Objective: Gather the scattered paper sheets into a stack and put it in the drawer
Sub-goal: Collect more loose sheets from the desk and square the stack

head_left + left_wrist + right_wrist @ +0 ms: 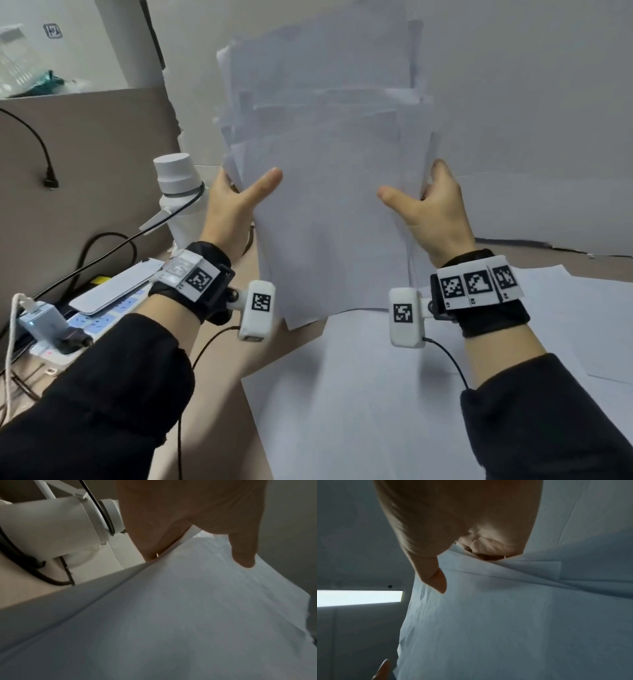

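The right hand [453, 520] fills the top of the right wrist view, its thumb [435, 577] lying on the near face of the paper stack [505, 622] and its fingers curled behind the edge. The white sheets sit unevenly, several edges fanned out. A bright light panel [358, 597] glows at left. A fingertip of another hand [382, 669] shows at the bottom edge.

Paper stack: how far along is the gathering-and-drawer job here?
Done: most sheets are gathered into an uneven paper stack. In hand: the left hand and right hand grip its side edges, holding it upright. Left: loose sheets on the desk, squaring the edges, and stowing it; no drawer is visible.
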`<action>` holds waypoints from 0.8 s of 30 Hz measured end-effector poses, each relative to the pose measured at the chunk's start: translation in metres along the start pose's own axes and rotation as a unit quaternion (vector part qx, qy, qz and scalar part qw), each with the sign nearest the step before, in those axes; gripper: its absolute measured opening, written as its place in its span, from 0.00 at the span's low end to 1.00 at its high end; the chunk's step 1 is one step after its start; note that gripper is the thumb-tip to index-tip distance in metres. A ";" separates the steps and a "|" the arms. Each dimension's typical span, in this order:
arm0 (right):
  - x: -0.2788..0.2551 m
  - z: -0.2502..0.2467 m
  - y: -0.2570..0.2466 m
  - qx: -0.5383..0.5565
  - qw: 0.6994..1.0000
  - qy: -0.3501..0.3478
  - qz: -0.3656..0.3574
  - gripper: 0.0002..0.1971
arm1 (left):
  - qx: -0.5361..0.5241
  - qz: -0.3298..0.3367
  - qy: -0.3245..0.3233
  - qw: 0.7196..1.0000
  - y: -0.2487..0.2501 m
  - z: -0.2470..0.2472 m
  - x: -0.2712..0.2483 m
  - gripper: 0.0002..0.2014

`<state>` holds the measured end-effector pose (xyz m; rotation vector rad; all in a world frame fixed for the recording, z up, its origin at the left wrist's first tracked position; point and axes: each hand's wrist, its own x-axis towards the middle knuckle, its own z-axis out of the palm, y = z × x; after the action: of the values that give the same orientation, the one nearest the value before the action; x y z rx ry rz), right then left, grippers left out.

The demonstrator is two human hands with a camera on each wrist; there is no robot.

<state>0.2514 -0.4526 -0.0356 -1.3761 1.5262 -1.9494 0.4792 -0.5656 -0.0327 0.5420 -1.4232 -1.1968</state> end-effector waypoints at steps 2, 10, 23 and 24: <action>0.001 -0.001 -0.003 0.017 1.000 -0.009 -0.009 0.19 | 0.021 0.005 -0.035 0.999 0.006 0.006 0.001 0.34; 0.002 -0.001 -0.011 0.040 0.998 0.036 -0.038 0.32 | 0.022 0.023 -0.048 0.998 0.014 0.013 0.007 0.36; -0.003 0.007 -0.017 0.042 0.986 0.120 -0.112 0.13 | -0.033 -0.100 -0.096 0.990 -0.012 -0.009 0.004 0.39; -0.003 0.009 -0.018 0.046 0.983 0.132 -0.116 0.13 | -0.011 -0.107 -0.096 0.990 -0.016 -0.008 0.000 0.37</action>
<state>0.2657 -0.4481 -0.0214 -1.3518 1.4125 -2.3974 0.4816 -0.5744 -0.0476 0.5883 -1.5407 -1.4671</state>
